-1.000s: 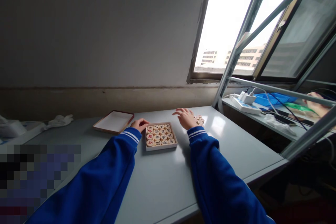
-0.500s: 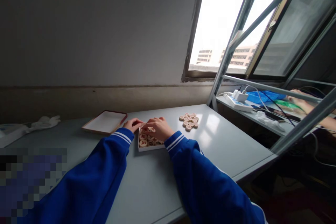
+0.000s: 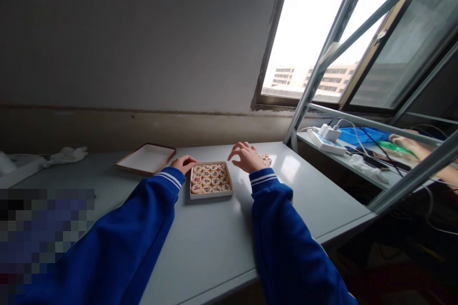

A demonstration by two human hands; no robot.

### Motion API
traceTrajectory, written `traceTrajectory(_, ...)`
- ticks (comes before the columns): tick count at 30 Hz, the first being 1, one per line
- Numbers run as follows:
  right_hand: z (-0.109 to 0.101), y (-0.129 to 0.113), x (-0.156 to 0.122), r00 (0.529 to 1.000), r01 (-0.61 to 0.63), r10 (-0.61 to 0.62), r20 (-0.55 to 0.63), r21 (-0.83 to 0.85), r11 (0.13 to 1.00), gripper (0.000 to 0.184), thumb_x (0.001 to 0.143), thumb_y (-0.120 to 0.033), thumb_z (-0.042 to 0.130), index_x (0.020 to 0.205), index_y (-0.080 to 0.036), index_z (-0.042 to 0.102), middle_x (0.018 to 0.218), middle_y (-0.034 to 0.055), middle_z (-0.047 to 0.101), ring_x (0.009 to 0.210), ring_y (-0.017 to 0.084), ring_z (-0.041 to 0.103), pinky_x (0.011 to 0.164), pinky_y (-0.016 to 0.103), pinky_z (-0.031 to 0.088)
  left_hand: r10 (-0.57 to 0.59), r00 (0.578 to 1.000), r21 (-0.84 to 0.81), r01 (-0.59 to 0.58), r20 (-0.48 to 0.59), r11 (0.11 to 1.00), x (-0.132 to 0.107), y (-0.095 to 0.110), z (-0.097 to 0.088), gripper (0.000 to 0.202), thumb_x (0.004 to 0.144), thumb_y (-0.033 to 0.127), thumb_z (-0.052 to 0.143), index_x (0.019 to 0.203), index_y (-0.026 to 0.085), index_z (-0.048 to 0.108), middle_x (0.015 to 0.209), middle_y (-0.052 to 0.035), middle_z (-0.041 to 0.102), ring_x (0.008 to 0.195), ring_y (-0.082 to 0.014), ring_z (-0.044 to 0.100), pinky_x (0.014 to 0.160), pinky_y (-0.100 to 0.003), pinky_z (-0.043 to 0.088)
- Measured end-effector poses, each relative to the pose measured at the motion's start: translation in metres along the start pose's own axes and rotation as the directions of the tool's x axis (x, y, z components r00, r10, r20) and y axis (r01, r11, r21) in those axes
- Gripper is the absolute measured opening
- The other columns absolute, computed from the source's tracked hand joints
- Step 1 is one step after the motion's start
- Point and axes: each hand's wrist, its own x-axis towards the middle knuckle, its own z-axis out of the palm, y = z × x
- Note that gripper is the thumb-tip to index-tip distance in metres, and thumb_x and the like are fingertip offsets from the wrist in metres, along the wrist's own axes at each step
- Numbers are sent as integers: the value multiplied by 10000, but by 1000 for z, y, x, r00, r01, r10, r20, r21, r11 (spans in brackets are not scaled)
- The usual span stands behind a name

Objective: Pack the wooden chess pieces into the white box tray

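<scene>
The shallow box (image 3: 212,196) sits on the grey table (image 3: 214,243) at the centre of the work, upright and open-topped. Inside, round wooden pieces (image 3: 206,181) lie face up in four rows of four; the two lower ones in the nine o'clock column bear red characters, the others black. The left hand (image 3: 183,164) is at the box's ten o'clock corner, fingers bent; I cannot tell whether they grip the wall or merely rest by it. Farther out at ten o'clock lies the lid (image 3: 146,158), hollow side up, its pale interior showing. The right hand (image 3: 246,157) hovers off the box's two o'clock corner, released, fingers loosely curved and apart. Just beyond it at two o'clock, loose pieces (image 3: 265,158) lie on the tabletop, partly covered by the hand.
</scene>
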Motion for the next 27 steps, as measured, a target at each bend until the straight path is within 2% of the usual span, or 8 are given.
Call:
traceTrajectory(3,1,-33,5,974,226,-228,-12,194,955,182,731,-226,570,891,-282,637,1037,25,554,971,197,445,774,342,314,15,1000,1,-15,-8,1000,-3,4,1,262,593,364,469,706,164,594,719,-44,630,750,-192,576,700,-296,448)
traceTrajectory(5,5,-56,6,919,368,-394,18,321,873,272,714,-195,577,970,-281,606,1056,12,559,969,175,467,780,311,331,37,999,4,-37,1,999,-5,5,0,271,605,374,462,715,162,591,723,-45,628,740,-191,573,692,-299,448)
traceTrajectory(8,15,-78,5,858,457,-513,20,427,781,353,672,-122,575,993,-268,591,1071,-3,566,953,147,501,768,262,347,59,998,18,-59,12,998,-6,6,-1,290,622,392,453,731,160,590,718,-44,624,718,-190,568,679,-304,445)
traceTrajectory(13,17,-77,4,904,391,-428,-2,413,823,209,681,-210,596,888,-238,605,967,-13,617,869,141,542,711,250,337,79,997,19,-79,13,997,-5,5,-1,271,621,379,457,720,164,587,706,-38,620,729,-188,565,695,-300,442)
traceTrajectory(19,-10,-34,2,970,147,-185,155,226,963,201,691,-266,592,891,-240,597,838,-16,640,785,144,547,713,288,306,3,1000,24,-2,-11,1000,-5,9,1,228,609,327,469,715,170,595,727,-42,630,735,-188,574,690,-293,448)
traceTrajectory(22,-14,-8,-3,970,-18,-4,244,88,996,156,683,-259,591,832,-279,632,785,-20,639,757,155,546,717,303,315,-17,1000,47,17,-9,999,-7,14,-1,202,613,294,475,711,169,599,723,-41,634,745,-187,578,687,-285,452)
traceTrajectory(25,-10,11,-7,960,-152,155,235,-29,988,121,650,-181,604,728,-254,660,787,14,634,782,184,543,737,324,324,-9,1000,53,10,-22,999,-9,18,-2,186,624,280,476,708,167,598,719,-38,636,752,-183,580,682,-274,457)
traceTrajectory(27,-7,15,-7,959,-180,186,213,-47,983,125,641,-129,599,698,-220,663,789,43,629,795,199,542,750,342,330,-4,1000,51,5,-14,999,-10,19,-3,188,630,289,481,712,163,595,728,-40,637,749,-183,580,675,-273,458)
